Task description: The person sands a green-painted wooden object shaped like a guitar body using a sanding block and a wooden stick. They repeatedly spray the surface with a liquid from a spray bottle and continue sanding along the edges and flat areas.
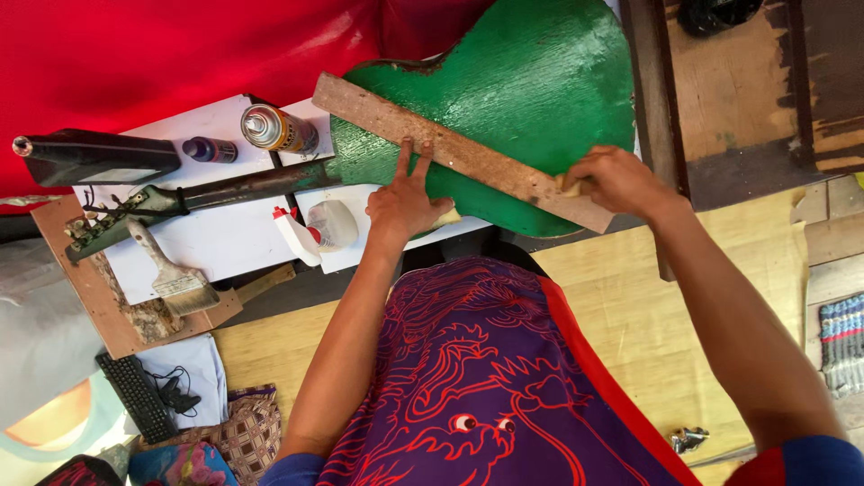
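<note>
A green-painted guitar body (531,72) lies on a white table (225,238), its dark neck (225,191) pointing left. A rough wooden strip (477,157) lies slantwise across the body. My left hand (405,200) presses flat on the body, two fingers spread onto the strip's middle, with a small pale piece showing under the palm. My right hand (616,180) is closed on a small pale piece (567,184) at the strip's lower right end.
On the table stand a spray can (274,129), a small blue bottle (209,149), a white spray bottle (319,229) and a wide paintbrush (171,270). A red cloth (180,45) hangs behind. A keyboard (135,396) lies on the floor at left, wooden furniture (747,90) at right.
</note>
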